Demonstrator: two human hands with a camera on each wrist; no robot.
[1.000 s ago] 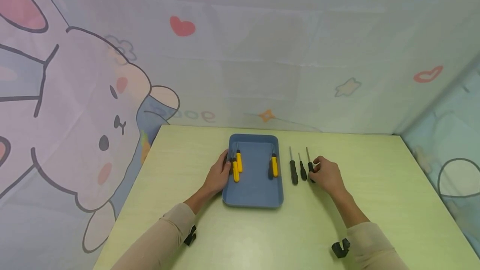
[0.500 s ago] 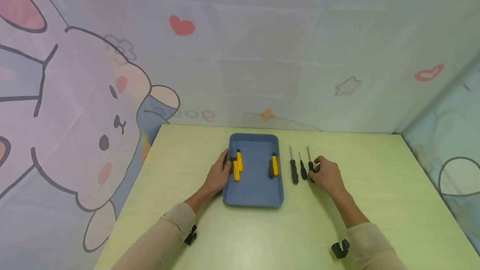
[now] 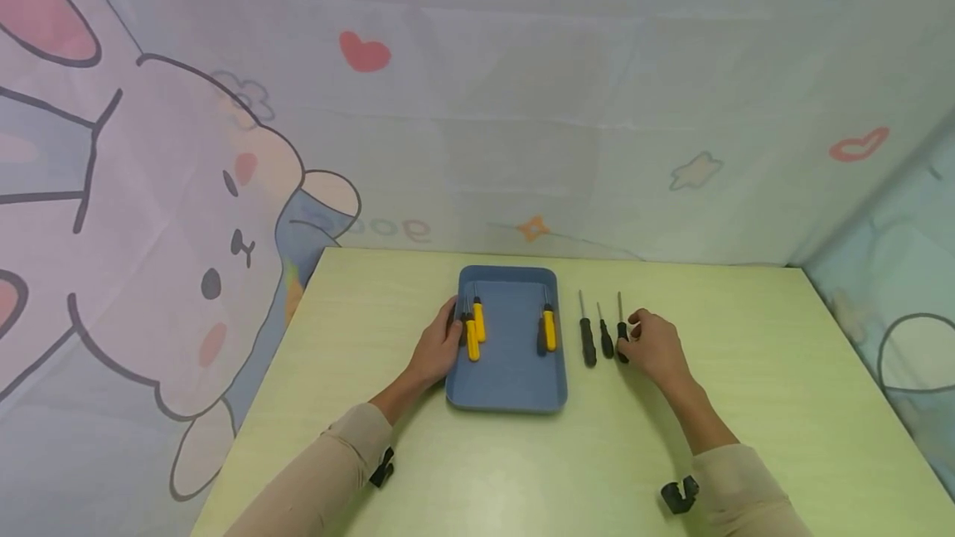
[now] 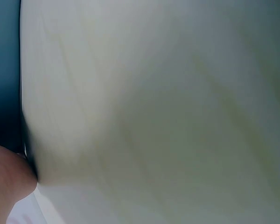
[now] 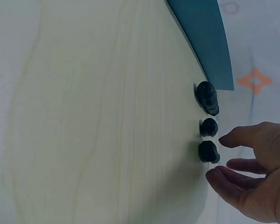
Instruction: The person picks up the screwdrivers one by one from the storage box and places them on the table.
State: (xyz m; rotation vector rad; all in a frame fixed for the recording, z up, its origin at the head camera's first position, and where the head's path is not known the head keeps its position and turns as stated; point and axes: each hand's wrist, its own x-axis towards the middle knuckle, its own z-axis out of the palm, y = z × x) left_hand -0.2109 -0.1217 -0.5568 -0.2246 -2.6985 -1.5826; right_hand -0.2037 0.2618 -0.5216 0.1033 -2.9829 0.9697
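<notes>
While the left hand (image 3: 435, 348) grips the left side of the blue tray (image 3: 507, 392), thumb at the rim, the right hand (image 3: 656, 346) is at the handle of the right black screwdriver (image 3: 622, 330). In the right wrist view its thumb and fingers are spread apart on either side of that handle, with a visible gap; whether any fingertip touches it I cannot tell. The middle black screwdriver (image 3: 607, 340) and the left black screwdriver (image 3: 588, 344) lie just beside it, all three roughly side by side between tray and right hand, tips pointing away from the person. Inside the tray, two yellow screwdrivers (image 3: 472, 340) and a dark one lie near its left wall, partly overlapping, and another yellow screwdriver (image 3: 550, 331) lies over a dark one (image 3: 541, 340) by the right wall. Everything rests on a pale yellow-green table (image 3: 507, 471); a black clip shows near each beige sleeve (image 3: 313, 471). Behind hangs a printed cloth (image 3: 567, 106) with a large cartoon animal (image 3: 179, 272), red hearts and stars. Compared with a second ago, the right black screwdriver slants less, its tip slightly further right, and more of its handle shows beside the fingers; the tray and its contents match.
</notes>
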